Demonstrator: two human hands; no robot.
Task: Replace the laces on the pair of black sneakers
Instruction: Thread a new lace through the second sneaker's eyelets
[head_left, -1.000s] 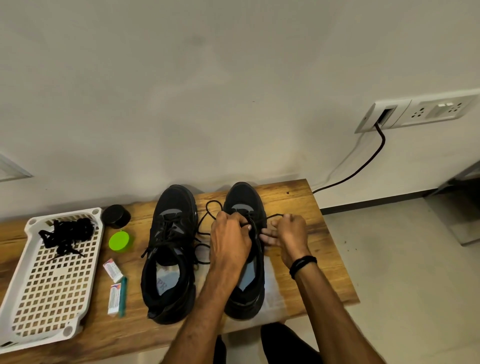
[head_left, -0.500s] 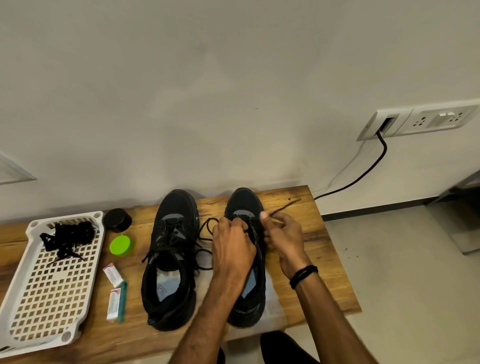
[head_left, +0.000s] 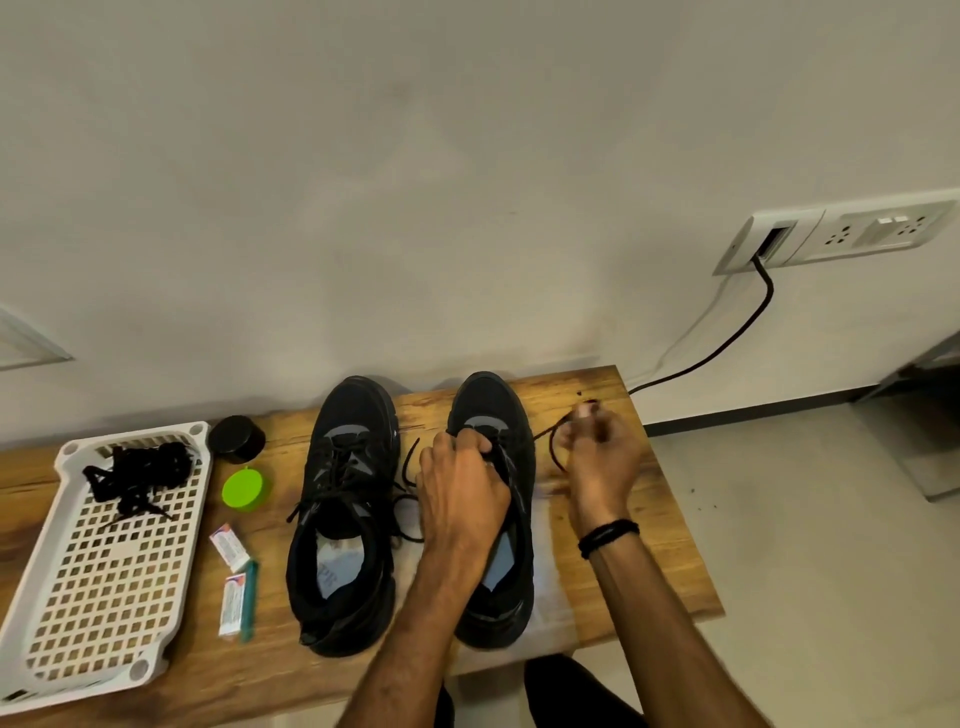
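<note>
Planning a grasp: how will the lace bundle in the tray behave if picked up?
Probably floppy: the lace bundle lies in a loose tangle. Likely light, and may come up as one clump. Loose ends lie across the tray holes, so might snag.

Likely a home room: plain painted wall (head_left: 467, 182), socket panel (head_left: 841, 236) far right with black cable (head_left: 727, 338), wooden table (head_left: 649, 545), tiled floor (head_left: 831, 571).

Both forearms reach forward, the left hand (head_left: 462, 493) curled knuckles-up gripping the sneaker (head_left: 485, 400), the blurred right hand (head_left: 597, 457) beside it pinching a lace (head_left: 551, 448).
</note>
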